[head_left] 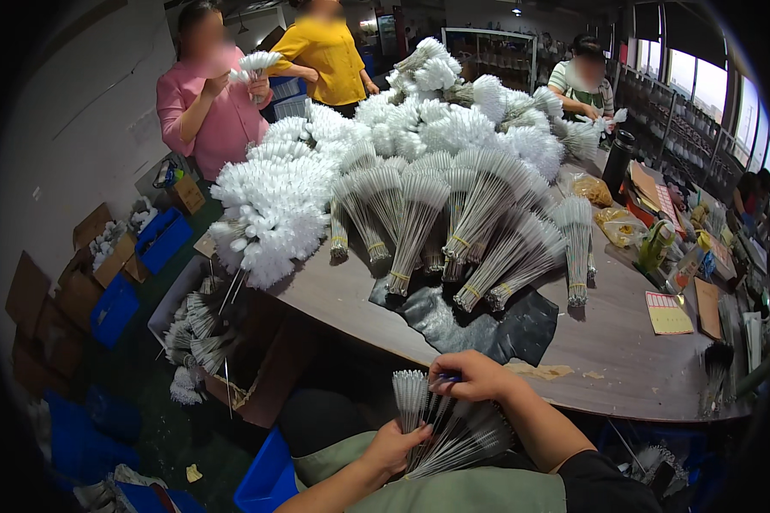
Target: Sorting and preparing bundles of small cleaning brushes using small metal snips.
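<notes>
Above my lap, my left hand point(393, 447) is closed round a fanned-out bundle of thin tube brushes point(462, 436) with wire stems and white bristles. My right hand point(469, 376) is closed at the top of this bundle, fingers bent in, with a small dark-blue thing point(447, 377) showing at the fingertips; its kind is too small to tell. On the table in front stand and lean several banded bundles of similar brushes point(419, 218), some resting on a black sheet point(488, 321). Behind them rises a big pile of white-bristled brushes point(274, 201).
The wooden table point(359, 316) curves round before me. A black flask point(618, 162), plastic bags point(620, 227) and a yellow card point(668, 313) lie or stand at right. Blue crates point(162, 238) and cartons point(34, 295) line the left floor. Three people stand or sit across the table.
</notes>
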`<move>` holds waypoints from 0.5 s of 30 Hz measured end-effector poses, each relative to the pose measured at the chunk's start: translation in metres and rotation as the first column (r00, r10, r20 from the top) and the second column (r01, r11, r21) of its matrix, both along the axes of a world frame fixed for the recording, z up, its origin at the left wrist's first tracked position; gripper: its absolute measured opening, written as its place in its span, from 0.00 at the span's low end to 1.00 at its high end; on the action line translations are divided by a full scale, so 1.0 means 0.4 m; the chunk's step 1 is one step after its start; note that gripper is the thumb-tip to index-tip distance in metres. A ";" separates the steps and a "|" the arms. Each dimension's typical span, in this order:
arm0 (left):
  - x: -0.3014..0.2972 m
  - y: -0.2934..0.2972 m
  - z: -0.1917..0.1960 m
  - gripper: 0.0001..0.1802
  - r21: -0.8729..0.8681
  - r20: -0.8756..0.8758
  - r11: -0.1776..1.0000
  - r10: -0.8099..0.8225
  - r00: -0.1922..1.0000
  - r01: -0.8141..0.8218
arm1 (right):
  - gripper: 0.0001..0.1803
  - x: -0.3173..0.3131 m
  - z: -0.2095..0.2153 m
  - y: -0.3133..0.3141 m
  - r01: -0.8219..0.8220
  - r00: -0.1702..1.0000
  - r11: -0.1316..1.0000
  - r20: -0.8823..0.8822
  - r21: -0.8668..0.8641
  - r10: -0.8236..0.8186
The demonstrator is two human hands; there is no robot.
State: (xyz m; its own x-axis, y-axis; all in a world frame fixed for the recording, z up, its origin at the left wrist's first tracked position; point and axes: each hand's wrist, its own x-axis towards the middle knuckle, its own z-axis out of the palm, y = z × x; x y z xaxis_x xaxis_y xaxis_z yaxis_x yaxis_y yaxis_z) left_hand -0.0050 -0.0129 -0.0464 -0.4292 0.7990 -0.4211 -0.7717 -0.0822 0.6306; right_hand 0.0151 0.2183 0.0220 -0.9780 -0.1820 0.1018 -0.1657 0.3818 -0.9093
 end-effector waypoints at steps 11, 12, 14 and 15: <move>-0.021 0.032 0.077 0.20 -0.006 -0.169 0.997 0.077 0.983 -0.079 | 0.09 -0.044 -0.022 0.008 0.085 0.991 0.945 0.125 -0.317 -0.048; -0.029 0.029 0.087 0.19 0.019 -0.124 0.999 0.047 0.991 -0.045 | 0.10 -0.041 0.000 0.001 0.109 0.987 0.954 0.144 -0.278 -0.071; -0.009 0.007 0.054 0.21 0.015 -0.084 1.000 0.015 0.996 -0.014 | 0.10 -0.008 -0.025 -0.003 0.113 0.982 0.935 0.180 -0.336 -0.054; -0.019 0.007 0.042 0.23 0.028 -0.069 0.999 -0.019 0.997 0.021 | 0.10 -0.004 -0.034 0.009 0.112 0.981 0.918 0.191 -0.381 -0.041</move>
